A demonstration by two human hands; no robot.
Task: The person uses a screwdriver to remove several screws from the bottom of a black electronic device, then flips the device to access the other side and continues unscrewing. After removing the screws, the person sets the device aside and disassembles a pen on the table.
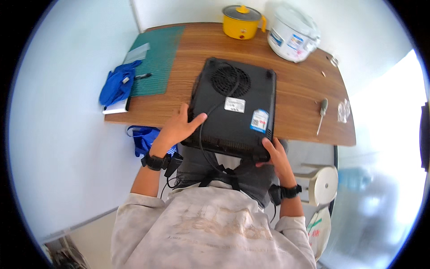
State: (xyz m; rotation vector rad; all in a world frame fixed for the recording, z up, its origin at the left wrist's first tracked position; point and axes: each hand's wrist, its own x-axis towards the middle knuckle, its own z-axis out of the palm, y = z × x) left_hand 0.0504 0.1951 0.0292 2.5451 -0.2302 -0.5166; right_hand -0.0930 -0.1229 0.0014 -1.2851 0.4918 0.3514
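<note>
A black induction cooker lies with its underside up, showing a round fan grille, vent slots and two stickers. Its near edge juts past the table's front edge, over my lap. My left hand grips its left side, thumb on top and the other fingers along the edge, partly hidden. At the near right corner, my right hand holds on, with the thumb on top and fingertips below. A black power cord runs from the grille across the underside and hangs down toward my lap.
On the wooden table stand a yellow electric pot and a white rice cooker at the back. A screwdriver and crumpled clear plastic lie right. Blue cloth rests by a green cutting mat. Below right is a stool.
</note>
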